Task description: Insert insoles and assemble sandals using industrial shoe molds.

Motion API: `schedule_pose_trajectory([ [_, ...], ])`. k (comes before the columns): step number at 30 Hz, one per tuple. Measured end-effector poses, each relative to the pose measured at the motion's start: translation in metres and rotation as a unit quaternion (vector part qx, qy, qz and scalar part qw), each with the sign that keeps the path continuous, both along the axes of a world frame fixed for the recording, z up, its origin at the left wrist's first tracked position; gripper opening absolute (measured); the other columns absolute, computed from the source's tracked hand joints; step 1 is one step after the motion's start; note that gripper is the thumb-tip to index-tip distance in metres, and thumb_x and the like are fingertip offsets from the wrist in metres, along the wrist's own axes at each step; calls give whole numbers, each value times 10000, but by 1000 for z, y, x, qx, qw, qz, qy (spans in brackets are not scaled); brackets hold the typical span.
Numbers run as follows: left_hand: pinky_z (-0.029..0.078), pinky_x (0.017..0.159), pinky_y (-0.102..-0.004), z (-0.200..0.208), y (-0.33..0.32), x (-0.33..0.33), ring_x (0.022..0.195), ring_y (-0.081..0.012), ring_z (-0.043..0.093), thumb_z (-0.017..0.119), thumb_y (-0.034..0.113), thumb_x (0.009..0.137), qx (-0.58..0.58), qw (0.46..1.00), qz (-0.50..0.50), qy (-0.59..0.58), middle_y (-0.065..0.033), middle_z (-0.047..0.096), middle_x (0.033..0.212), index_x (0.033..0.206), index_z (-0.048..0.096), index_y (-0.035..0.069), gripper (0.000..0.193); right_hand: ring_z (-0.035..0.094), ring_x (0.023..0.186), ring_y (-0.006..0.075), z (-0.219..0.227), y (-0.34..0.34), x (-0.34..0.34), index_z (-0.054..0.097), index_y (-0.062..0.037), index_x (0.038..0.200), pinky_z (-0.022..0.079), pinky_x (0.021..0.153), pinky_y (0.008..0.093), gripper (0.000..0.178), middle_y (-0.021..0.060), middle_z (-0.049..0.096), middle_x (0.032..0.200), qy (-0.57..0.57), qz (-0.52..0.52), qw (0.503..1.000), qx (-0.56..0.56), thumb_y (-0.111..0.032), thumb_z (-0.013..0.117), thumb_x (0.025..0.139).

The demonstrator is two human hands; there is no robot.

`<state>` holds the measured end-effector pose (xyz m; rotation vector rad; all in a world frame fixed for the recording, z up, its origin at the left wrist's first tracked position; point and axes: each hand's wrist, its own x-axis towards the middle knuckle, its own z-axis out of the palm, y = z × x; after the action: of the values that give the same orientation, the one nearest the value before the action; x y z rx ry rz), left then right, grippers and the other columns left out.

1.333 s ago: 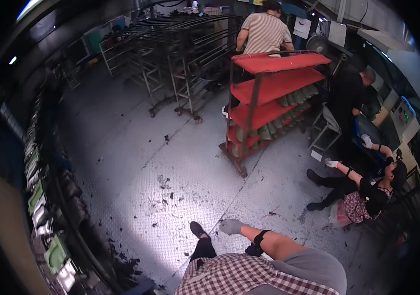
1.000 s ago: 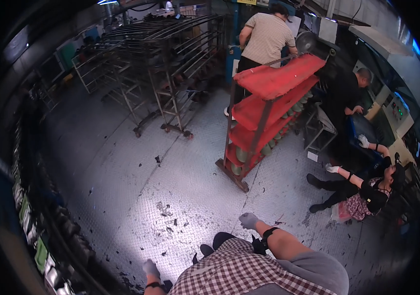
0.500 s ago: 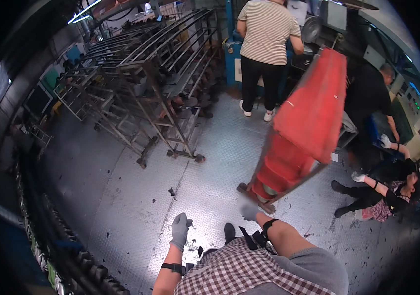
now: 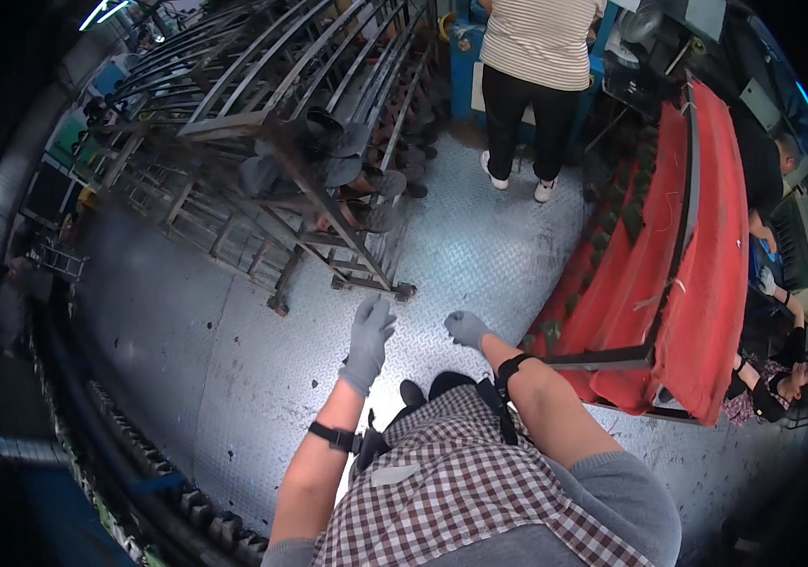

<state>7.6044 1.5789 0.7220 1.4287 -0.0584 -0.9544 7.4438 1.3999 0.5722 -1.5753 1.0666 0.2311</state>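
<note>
My left hand point(image 4: 367, 342), in a grey glove, is held up in front of me with its fingers loosely extended and slightly bent. Nothing shows in it. To its right, my right hand point(image 4: 466, 328), also gloved in grey, has its fingers curled in, with no object visible. Neither hand touches anything. Nearest to the right hand stands a metal rack draped in red cloth point(image 4: 718, 255); dark green items point(image 4: 602, 231) line its open side. Ahead of the left hand is a bare metal rack point(image 4: 224, 125) with long bars, carrying dark shoe-like pieces point(image 4: 375, 184) at its near end.
A person in a striped shirt point(image 4: 541, 42) stands with their back to me at a blue machine point(image 4: 465, 57). Two more people are beyond the red cloth at the right. A row of dark, ridged pieces point(image 4: 172, 491) runs along the lower left. The floor point(image 4: 498, 241) is patterned metal plate.
The red-draped rack is nearer and turned, showing its open side. The bare rack and striped-shirt person look closer too. Both my hands are raised farther forward, the right one away from the red rack's base.
</note>
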Motion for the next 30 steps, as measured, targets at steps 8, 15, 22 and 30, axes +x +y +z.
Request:
schedule_pose_trajectory([
  [8, 510, 719, -357, -62, -111, 162, 925, -195, 603, 830, 314, 872, 253, 934, 174, -182, -152, 607, 1261, 1584, 255, -9, 971, 706, 782, 267, -26, -136, 103, 712, -87, 1164, 551, 800, 401, 382, 127, 746, 938, 4, -20, 1000, -18, -351, 549, 942],
  [15, 486, 988, -330, -49, -166, 191, 1186, -196, 595, 614, 455, 1015, 402, 906, 131, -16, -104, 613, 1346, 1447, 557, 68, 582, 719, 1074, 340, -98, -293, 180, 707, -75, 1225, 540, 969, 428, 450, 194, 744, 1135, 103, 35, 993, -34, -392, 551, 947],
  [22, 531, 893, -378, -65, -132, 187, 1188, -211, 630, 652, 366, 1014, 358, 913, 197, -7, -90, 652, 1309, 1453, 535, 76, 539, 473, 1438, 306, -135, -412, 349, 412, -110, 1542, 358, 1195, 432, 624, 141, 479, 1570, 82, 215, 957, -175, -382, 519, 991],
  [30, 552, 816, -311, -65, -261, 223, 1045, -180, 653, 692, 146, 986, 283, 933, 221, 38, -92, 612, 1251, 1461, 490, 64, 523, 635, 1142, 368, -200, -473, 550, 544, -122, 1447, 502, 965, 519, 664, 177, 576, 1288, 43, 315, 863, -394, -421, 719, 881],
])
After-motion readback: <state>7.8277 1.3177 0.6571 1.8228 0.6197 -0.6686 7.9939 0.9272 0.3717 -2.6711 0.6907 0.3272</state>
